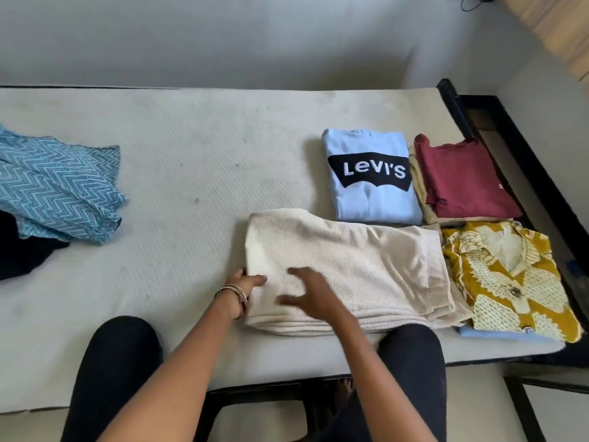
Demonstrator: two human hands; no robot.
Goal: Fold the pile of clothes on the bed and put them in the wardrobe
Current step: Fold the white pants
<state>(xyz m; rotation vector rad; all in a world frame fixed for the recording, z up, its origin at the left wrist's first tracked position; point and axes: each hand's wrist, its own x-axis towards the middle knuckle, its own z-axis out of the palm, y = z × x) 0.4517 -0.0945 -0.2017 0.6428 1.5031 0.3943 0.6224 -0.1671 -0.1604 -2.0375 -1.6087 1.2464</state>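
Note:
A folded cream ribbed garment (366,266) lies on the mattress (191,138) near the front edge. My left hand (245,287), with bangles on the wrist, grips the garment's left edge, thumb on top. Spread flat, my right hand (310,296) rests on the cloth just right of it and looks blurred. Unfolded at the far left are a blue zigzag garment (57,186) and a dark garment (19,250) partly under it. No wardrobe is in view.
Folded pieces lie at the right: a light blue Levi's sweatshirt (373,199), a maroon top (462,180) on a beige piece, a yellow printed shirt (510,282). The black bed frame (510,138) borders the right side. My knees (121,362) press on the front edge.

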